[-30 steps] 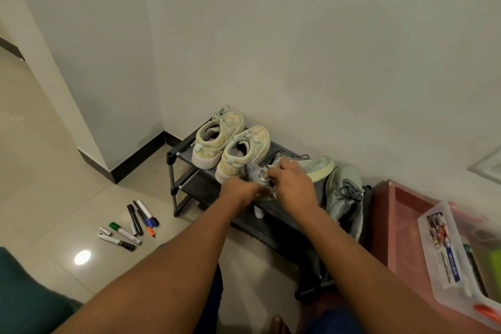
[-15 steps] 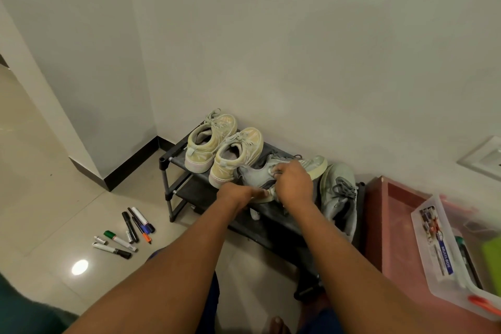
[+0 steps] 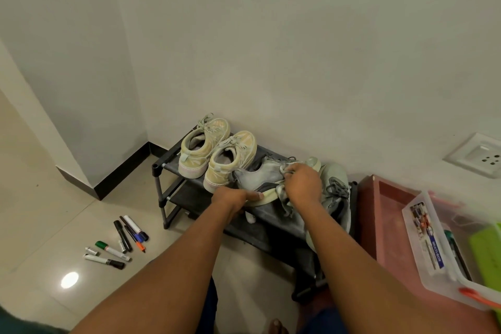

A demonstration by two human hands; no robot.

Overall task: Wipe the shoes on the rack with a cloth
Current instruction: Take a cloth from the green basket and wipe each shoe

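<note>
risks first: the grey shoe (image 3: pixel 260 175) is tipped on its side at the front edge of the rack (image 3: pixel 173 167) top shelf, so a hard wipe stroke could push it off the edge or into the yellow pair (image 3: pixel 217 152) just beside it. the loose tail of the cloth (image 3: pixel 282 195) hangs below the right hand and could snag on the laces or drag across the shelf. the second grey shoe (image 3: pixel 334 192) leans at the right end of the rack, touching the right forearm side, and could be knocked over by an elbow shift. markers (image 3: pixel 119 241) lie on the floor near the rack, a slip hazard if a step is taken left

pose: both arms are extended forward and down from the head view. the left hand (image 3: pixel 233 198) is clamped on the shoe's sole near the heel, fingers curled round the pale edge, holding it steady. the right hand (image 3: pixel 302 184) is bunched around the cloth, knuckles up, pressed against the shoe upper toward the toe. cloth contact area under the palm is hidden, so it cannot be told how much fabric is actually on the shoe

judged state: wiping of this shoe is in progress; nothing shows whether the yellow pair has been done
</note>
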